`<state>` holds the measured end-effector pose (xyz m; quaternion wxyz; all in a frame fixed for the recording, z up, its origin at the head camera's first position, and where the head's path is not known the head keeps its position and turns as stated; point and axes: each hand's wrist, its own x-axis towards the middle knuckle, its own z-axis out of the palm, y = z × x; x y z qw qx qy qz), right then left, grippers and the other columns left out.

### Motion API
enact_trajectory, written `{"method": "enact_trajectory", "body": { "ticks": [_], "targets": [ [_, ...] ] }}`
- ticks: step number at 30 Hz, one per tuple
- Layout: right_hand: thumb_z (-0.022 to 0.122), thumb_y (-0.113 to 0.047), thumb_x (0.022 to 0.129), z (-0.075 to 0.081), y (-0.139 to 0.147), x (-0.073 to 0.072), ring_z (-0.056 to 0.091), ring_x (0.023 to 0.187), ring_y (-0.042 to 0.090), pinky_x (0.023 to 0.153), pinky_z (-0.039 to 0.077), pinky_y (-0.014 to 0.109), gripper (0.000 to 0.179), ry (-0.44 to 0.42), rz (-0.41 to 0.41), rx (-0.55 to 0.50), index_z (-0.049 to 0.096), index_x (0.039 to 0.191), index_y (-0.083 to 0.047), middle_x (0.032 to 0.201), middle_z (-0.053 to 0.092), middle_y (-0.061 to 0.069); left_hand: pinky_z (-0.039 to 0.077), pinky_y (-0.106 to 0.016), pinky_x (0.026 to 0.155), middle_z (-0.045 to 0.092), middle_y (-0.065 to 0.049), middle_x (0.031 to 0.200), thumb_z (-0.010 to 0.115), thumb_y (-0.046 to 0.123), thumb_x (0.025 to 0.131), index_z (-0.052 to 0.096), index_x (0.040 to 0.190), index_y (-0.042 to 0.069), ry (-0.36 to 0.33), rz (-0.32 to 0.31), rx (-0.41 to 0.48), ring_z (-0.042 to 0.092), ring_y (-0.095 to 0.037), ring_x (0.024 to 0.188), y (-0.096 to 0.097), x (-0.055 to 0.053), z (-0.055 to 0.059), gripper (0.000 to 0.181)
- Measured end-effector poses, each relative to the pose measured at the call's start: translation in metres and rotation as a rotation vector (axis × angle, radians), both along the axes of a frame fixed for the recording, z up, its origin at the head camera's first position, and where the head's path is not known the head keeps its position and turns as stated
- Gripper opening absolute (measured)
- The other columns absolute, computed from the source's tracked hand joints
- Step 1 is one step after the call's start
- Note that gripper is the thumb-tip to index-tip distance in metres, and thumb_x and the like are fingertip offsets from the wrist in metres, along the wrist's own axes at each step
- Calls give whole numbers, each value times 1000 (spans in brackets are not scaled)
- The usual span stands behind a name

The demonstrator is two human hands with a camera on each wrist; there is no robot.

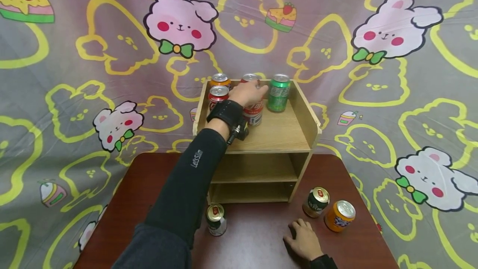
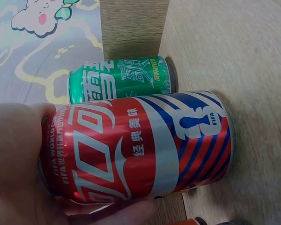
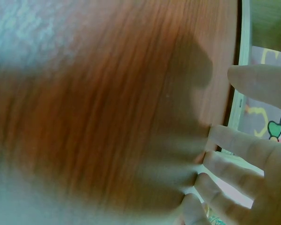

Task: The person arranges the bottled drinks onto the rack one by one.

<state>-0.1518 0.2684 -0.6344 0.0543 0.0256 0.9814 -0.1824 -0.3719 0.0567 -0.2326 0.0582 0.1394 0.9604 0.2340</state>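
On the top shelf, my left hand (image 1: pixel 247 93) grips a red cola can (image 1: pixel 254 116) round its upper part. The left wrist view shows this cola can (image 2: pixel 131 150) with its base close to the shelf board and a green can (image 2: pixel 122 79) behind it. The silver lid of another red can (image 1: pixel 250 77) shows just beyond the hand. Left of the wrist stand a red can (image 1: pixel 218 96) and an orange can (image 1: pixel 220 79). My right hand (image 1: pixel 304 240) rests on the table with loosely bent fingers, holding nothing, near a dark green can (image 1: pixel 316 202).
The wooden shelf unit (image 1: pixel 284 136) has raised sides and two lower levels. On the brown table (image 1: pixel 257 248), an orange can (image 1: pixel 340 216) stands at the right and a dark can with a gold lid (image 1: pixel 216 220) in front of the unit. A patterned curtain (image 1: pixel 239 24) hangs behind.
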Motion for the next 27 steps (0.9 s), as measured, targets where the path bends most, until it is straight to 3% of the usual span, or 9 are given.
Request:
{"method": "enact_trajectory", "body": {
  "ticks": [11,21,27],
  "targets": [
    [77,-38,75,0,0,0,51,102,36,83,44,54,43,2,10,-17,66,101,-6,105,57,11,29,-50,101,38,-12,146,29,54,97,26,150,28,7,17,27,36,-35,130,-1,-1,-1,59],
    [76,-37,75,1,2,2,52,101,36,82,44,53,41,44,26,-7,66,100,-6,104,57,11,32,-49,103,32,-12,149,34,56,95,18,152,26,-109,-24,147,31,-33,135,-6,-3,1,66],
    [76,-38,75,0,1,2,52,102,36,82,44,53,42,42,24,-5,66,101,-6,104,57,11,33,-49,102,31,-12,149,34,58,95,18,152,27,-126,-14,154,32,-33,134,-5,-6,0,67]
  ]
}}
